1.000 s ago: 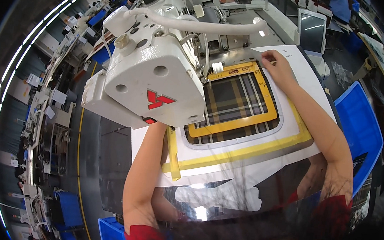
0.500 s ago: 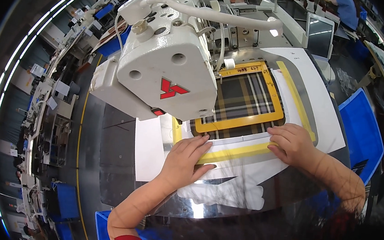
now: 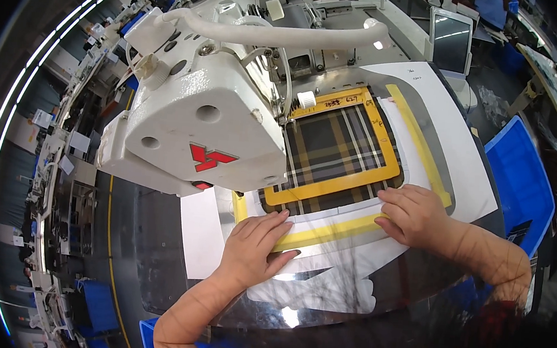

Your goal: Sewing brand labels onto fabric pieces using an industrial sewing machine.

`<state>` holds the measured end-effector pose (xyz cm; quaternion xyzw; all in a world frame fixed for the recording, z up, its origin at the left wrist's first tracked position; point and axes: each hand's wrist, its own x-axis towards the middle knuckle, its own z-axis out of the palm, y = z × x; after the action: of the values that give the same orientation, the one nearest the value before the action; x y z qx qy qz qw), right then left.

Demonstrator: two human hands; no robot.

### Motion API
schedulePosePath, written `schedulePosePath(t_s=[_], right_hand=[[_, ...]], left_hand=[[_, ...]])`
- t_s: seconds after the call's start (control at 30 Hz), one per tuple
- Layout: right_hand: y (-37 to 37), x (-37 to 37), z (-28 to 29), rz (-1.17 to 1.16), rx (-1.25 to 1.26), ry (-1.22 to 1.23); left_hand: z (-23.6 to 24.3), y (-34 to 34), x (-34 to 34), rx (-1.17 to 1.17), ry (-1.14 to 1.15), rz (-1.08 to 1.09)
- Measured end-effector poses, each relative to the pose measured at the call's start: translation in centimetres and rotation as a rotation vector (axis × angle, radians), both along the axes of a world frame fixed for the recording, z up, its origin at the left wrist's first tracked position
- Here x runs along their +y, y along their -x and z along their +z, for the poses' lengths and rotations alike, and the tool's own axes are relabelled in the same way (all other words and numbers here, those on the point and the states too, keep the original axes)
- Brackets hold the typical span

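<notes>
A yellow frame (image 3: 322,187) lies over plaid fabric (image 3: 327,142) on a white-bordered template with yellow tape (image 3: 419,143). My left hand (image 3: 252,248) rests on the template's near left edge, its fingers stretched toward the fabric and its thumb apart. My right hand (image 3: 414,216) lies at the near right edge, fingers loosely bent with the tips on the template just below the frame's corner. Neither hand appears to grip anything. The white machine head (image 3: 197,120) stands over the left of the frame and hides part of it.
White paper (image 3: 473,184) lies under the template on a dark tabletop (image 3: 160,243). A screen (image 3: 451,40) stands at the back right. Blue bins (image 3: 517,175) sit right and lower left (image 3: 148,335). Other workstations line the left aisle; a person in blue (image 3: 488,10) is at upper right.
My right hand has come down from the frame's far right corner to the near edge. My left hand has emerged from behind the machine head onto the near left edge.
</notes>
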<state>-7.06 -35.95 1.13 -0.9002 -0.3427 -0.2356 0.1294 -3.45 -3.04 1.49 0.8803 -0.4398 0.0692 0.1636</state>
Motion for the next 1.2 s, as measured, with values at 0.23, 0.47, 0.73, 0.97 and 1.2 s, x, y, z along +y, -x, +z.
schedulePosePath(t_s=[0.23,0.47,0.73,0.97,1.2], right_hand=[[-0.1,0.3,-0.5,-0.004,-0.076,-0.037],[-1.4,-4.9,1.1,-0.236,-0.094,-0.395],[10.9,-30.3,-8.4,-1.324,0.415,-0.463],[14.9,-33.0,-24.7,-0.787,1.342,0.123],[14.1,-27.8,-13.4,-1.124,1.023,0.071]], left_hand=[[-0.3,-0.3,0.3,-0.013,0.032,-0.006],[2.5,2.2,-0.9,0.178,0.02,-0.156],[0.9,6.3,-2.5,0.127,-0.267,-0.316],[-0.1,6.1,-0.5,0.003,-0.153,-0.251],[2.6,6.1,-0.8,-0.033,-0.091,-0.239]])
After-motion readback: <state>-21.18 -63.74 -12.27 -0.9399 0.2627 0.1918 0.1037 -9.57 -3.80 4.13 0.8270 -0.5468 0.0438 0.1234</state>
